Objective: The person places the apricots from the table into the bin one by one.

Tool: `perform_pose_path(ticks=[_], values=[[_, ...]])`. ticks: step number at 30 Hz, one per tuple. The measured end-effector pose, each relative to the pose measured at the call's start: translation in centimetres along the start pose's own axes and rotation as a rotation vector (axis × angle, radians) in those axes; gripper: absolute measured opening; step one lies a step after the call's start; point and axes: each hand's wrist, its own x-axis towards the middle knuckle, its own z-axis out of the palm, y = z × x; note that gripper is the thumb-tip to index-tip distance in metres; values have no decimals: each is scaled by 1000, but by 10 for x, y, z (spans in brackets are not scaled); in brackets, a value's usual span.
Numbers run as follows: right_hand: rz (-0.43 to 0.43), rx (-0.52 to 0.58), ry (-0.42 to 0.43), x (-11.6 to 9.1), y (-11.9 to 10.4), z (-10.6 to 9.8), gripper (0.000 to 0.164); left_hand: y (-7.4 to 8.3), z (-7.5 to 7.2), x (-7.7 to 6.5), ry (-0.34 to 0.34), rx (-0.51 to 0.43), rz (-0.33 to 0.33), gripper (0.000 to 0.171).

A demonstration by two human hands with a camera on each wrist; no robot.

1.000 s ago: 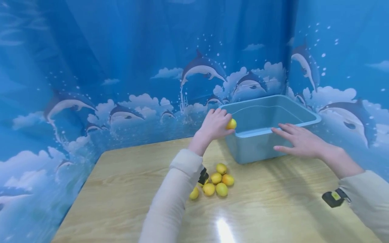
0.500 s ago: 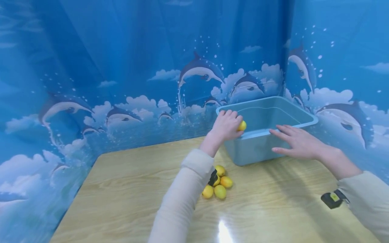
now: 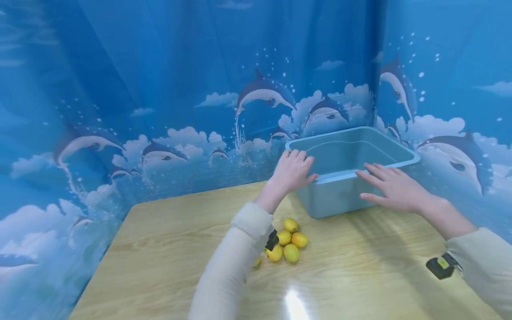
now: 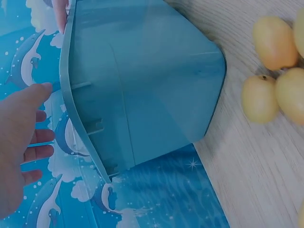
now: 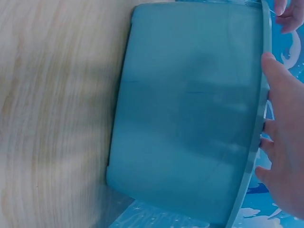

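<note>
A light-blue plastic bin (image 3: 336, 199) stands at the table's back right. By its near left corner, at rim height, is my left hand (image 3: 291, 171). In the left wrist view that hand (image 4: 19, 137) has loosely bent fingers with nothing between them. My right hand (image 3: 394, 186) lies over the front rim, fingers spread and holding nothing. Several yellow oval fruits (image 3: 291, 253) sit in a cluster on the table before the bin, partly hidden by my left sleeve. A pair of fruits (image 4: 259, 99) touch each other in the left wrist view. The bin's floor is mostly hidden.
The wooden table (image 3: 168, 249) extends left and forward of the bin. A blue dolphin-print curtain (image 3: 180, 111) hangs right behind the table and bin. A dark wrist camera (image 3: 440, 266) sits by the right cuff.
My left hand carried a yellow fruit right to the bin's rim and let it go there; the hand has since drawn back slightly left. My right hand has stayed about where it was.
</note>
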Motion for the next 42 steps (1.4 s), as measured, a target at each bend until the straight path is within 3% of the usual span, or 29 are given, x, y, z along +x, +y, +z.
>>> perform_pose_path(ticks=[9, 20, 33, 42], values=[[-10, -8, -40, -1, 6, -1, 70, -8, 3, -30, 34, -6, 80, 31], [-10, -12, -65, -2, 8, -4, 72, -32, 24, -77, 7, -56, 76, 32], [-23, 12, -51, 0, 6, -4, 72, -49, 65, -139, -196, -128, 33, 42], [-25, 13, -51, 1, 7, -2, 72, -52, 86, -160, -262, -68, 60, 47]])
